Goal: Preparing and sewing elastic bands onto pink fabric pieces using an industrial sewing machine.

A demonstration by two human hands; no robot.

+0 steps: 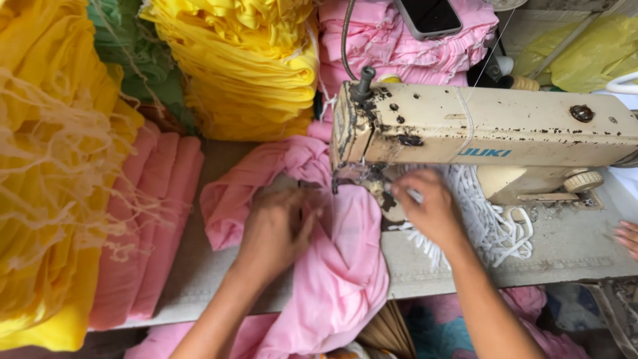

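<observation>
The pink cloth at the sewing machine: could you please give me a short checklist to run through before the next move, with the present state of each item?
1. Pink cloth lies under the head of the sewing machine: ok, it reaches in beneath the needle end.
2. Left hand flat on the cloth: ok, it presses the fabric to the table.
3. Right hand at the needle area: ok, its fingers pinch something small and pale.
4. Needle threaded and foot down: cannot tell, both hands hide that spot.
5. White cord pile apart from the cloth: ok, it lies right of the right hand.
6. Another person's hand at the table's right edge: not ok, close to the machine.
</observation>
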